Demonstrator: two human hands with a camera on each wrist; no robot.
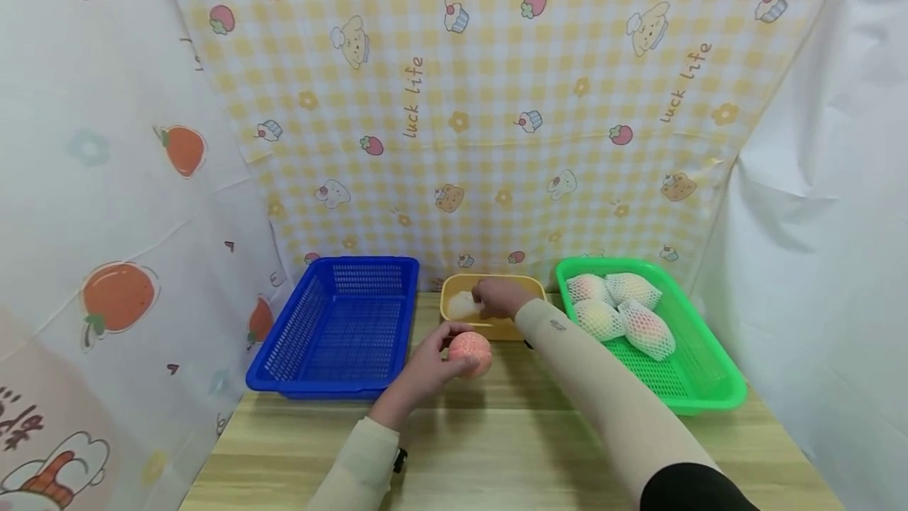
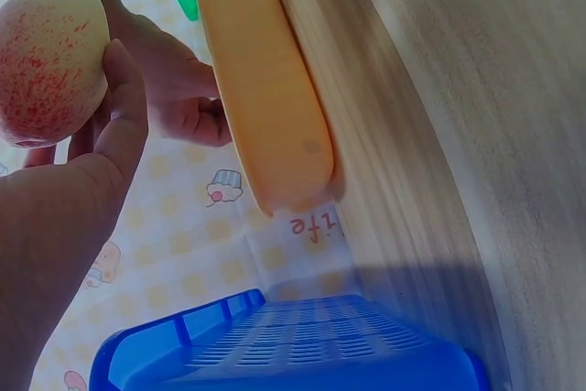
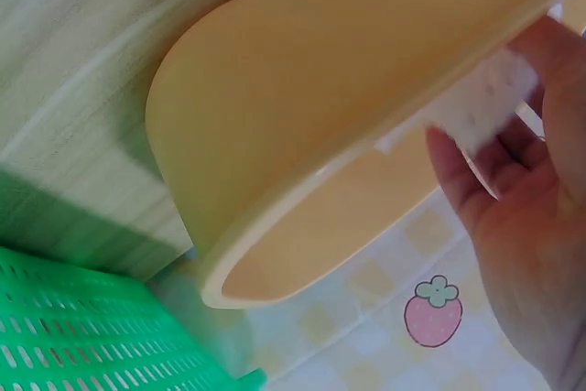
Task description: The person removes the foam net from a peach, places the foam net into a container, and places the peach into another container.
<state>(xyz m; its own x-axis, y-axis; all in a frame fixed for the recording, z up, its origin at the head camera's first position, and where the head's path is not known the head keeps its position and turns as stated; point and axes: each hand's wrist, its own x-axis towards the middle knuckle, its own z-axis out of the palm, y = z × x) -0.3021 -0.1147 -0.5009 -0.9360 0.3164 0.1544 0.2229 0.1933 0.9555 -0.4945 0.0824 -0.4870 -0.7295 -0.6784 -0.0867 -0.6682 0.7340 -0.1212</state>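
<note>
Left fingers (image 1: 452,328) clasp one peach (image 1: 470,352), right fingers (image 3: 455,171) white netting (image 3: 485,98). One green basket (image 1: 656,373) holds four netted fruits (image 1: 647,330).

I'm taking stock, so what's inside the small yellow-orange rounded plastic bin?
Inside the bin is white foam netting, pinched by the right hand. The hand covers part of the interior, so anything beneath it cannot be seen.

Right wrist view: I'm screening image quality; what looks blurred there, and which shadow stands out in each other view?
Right wrist: the white material looks smeared; left wrist: a shadow band crosses the table beside the blue basket; head: soft shadow below the held fruit.
</note>
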